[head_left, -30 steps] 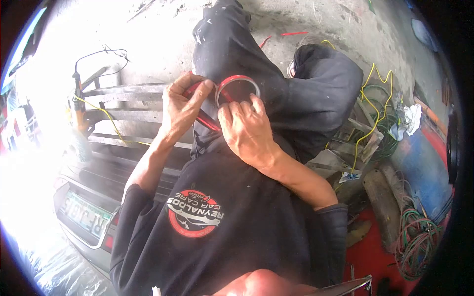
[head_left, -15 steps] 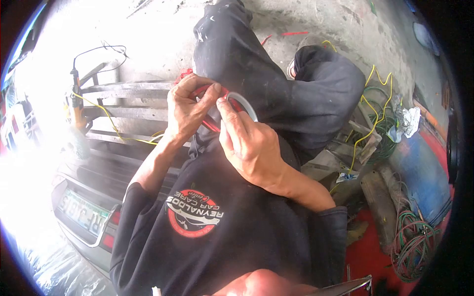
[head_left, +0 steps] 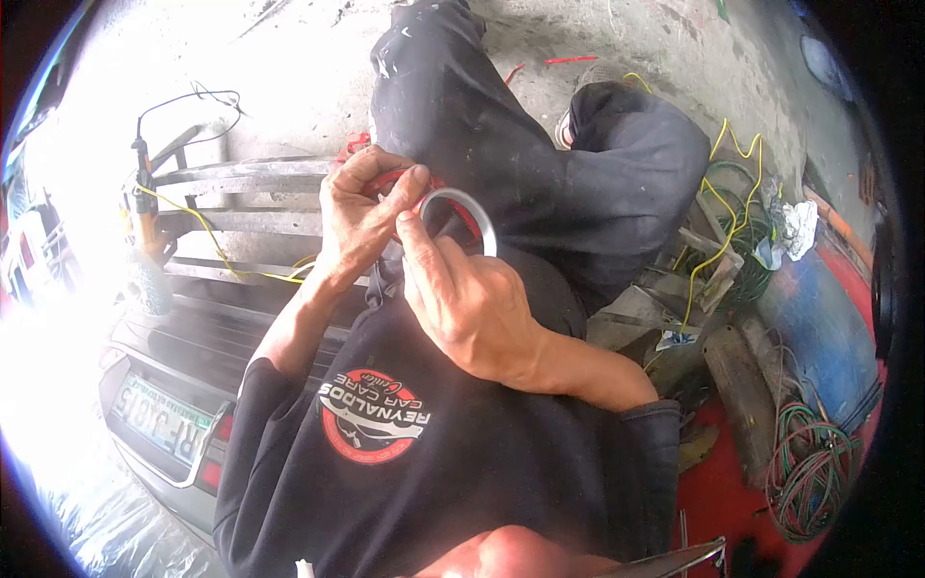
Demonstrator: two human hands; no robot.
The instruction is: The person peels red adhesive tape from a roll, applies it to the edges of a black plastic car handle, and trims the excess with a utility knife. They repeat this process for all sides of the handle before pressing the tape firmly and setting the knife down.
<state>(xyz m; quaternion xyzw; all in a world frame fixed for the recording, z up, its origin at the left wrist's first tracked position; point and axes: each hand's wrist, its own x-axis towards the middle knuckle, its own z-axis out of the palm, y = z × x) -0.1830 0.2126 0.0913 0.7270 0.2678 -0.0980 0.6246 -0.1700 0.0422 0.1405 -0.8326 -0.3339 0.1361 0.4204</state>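
Observation:
My left hand (head_left: 361,207) pinches a red ring-shaped item (head_left: 393,180) between thumb and fingers, above my lap. A silver-grey ring (head_left: 482,220) overlaps its right side, tilted and partly covered by my right hand. My right hand (head_left: 472,303) has its fingers bent around the lower left edge of the rings, with the index fingertip close to my left thumb. What lies under the right fingers is hidden. Small red pieces (head_left: 354,146) show just behind my left hand.
A slatted bench (head_left: 246,183) stands at left, with a corded power tool (head_left: 145,207) at its end. Below is a car rear (head_left: 159,414). A yellow cord (head_left: 692,289), coiled hoses (head_left: 809,472) and a blue container (head_left: 819,337) are at right.
My right hand has moved slightly left and down along the rings. The silver-grey ring has turned to show a rounder opening. My left hand keeps its pinch.

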